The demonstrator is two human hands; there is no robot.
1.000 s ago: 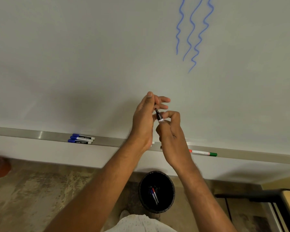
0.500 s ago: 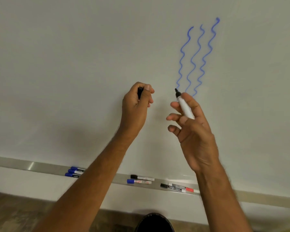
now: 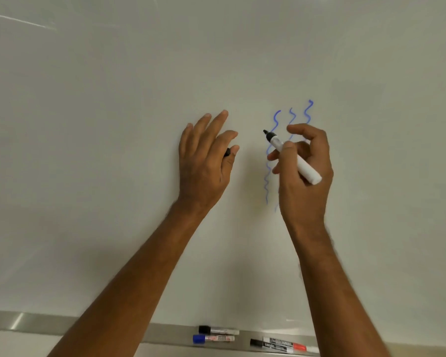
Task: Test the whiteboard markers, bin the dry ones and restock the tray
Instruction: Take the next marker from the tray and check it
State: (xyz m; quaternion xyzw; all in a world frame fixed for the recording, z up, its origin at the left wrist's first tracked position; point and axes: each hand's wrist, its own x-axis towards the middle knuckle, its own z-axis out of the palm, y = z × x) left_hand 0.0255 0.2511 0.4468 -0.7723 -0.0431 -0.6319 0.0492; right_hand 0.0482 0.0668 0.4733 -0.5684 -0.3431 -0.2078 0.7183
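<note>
Holding an uncapped black marker (image 3: 291,157) in a pinch grip, the right hand (image 3: 304,173) has the tip pointing to 10 o'clock, close to the whiteboard (image 3: 113,150) but contact unclear. The left hand (image 3: 204,161) lies flat toward the board at 9 o'clock of it, fingers spread, thumb and forefinger pinching a small black cap (image 3: 227,152). Risks, as I read it: the tip sits right at the blue squiggles (image 3: 271,155), so a faint black test stroke over blue could be misread and a dry marker passed as good; better to aim for clean board. The cap is barely held and could drop; a marker left uncapped dries out. Count: one marker in hand, one cap, three blue squiggles, and four markers on the tray (image 3: 62,323) at 6 o'clock: black-capped (image 3: 218,330), blue-capped (image 3: 213,338), another black-capped (image 3: 271,345), and a red-ended one (image 3: 285,342). No bin in view.
</note>
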